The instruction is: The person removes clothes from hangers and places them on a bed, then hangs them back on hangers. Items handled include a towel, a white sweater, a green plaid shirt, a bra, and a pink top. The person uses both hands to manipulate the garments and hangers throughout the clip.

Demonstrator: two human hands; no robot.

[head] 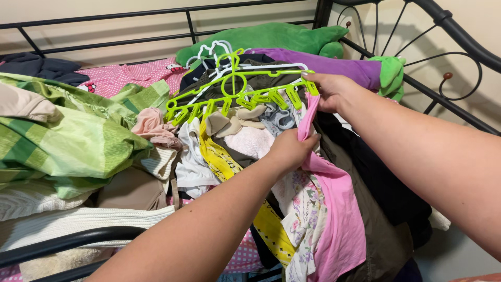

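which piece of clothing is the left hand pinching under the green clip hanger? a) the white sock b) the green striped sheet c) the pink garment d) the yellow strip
c: the left hand grips the pink garment just below the green clip hanger, while the right hand is at the clip above it.

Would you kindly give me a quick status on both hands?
Left hand grips pink garment. Right hand on green clip hanger. Laundry crowds around.

Bright even light, soft shadows, sharp focus
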